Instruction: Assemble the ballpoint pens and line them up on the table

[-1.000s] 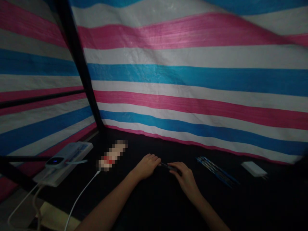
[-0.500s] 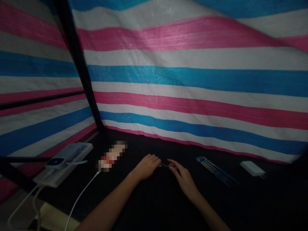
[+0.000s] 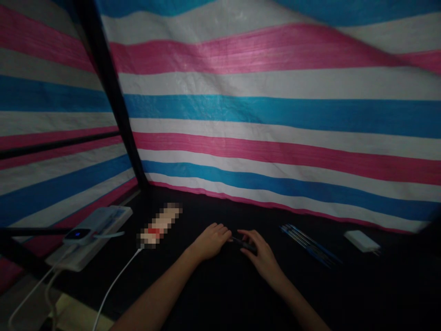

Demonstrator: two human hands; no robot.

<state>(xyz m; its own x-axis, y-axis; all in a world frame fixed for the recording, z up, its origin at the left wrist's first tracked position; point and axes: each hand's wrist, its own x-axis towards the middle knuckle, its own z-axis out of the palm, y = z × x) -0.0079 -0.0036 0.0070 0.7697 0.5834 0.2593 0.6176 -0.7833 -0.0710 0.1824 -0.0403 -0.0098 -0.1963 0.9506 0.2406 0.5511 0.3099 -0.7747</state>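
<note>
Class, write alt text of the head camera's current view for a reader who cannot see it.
Two bare hands, left and right, hold a thin dark object between them over a black table. Blue-tipped sticks and a white block lie to the right, before a striped sheet.

The striped sheet [image 3: 241,108] is dimly lit, with faint glare on its creases. The dark tabletop [image 3: 206,294] is swallowed by shadow, and fine detail is softened.

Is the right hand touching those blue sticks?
Apart. The head view shows a strip of dark tabletop between the right hand and the blue sticks.
</note>
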